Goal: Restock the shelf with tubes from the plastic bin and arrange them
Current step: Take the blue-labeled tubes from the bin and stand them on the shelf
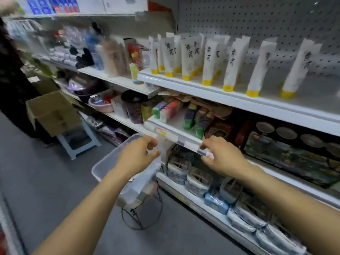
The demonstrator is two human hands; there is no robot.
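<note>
One tube (pixel 147 173) hangs near-upright, pinched by its top in our left hand (pixel 136 155) over the plastic bin (pixel 106 162) — the shelf (pixel 211 92) lies up and right. Our right hand (pixel 222 159) is nearer it, its grip unclear.

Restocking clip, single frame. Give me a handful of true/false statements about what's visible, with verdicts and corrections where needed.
1. The tubes on the shelf stand upright on yellow caps. True.
2. The left hand grips a pale tube. True.
3. The plastic bin sits on the tube shelf. False: it is low in the aisle, below the left hand.
4. The right hand reaches up to the tube shelf. False: it is at the front edge of a lower shelf.
5. A cardboard box rests on a stool. True.
</note>
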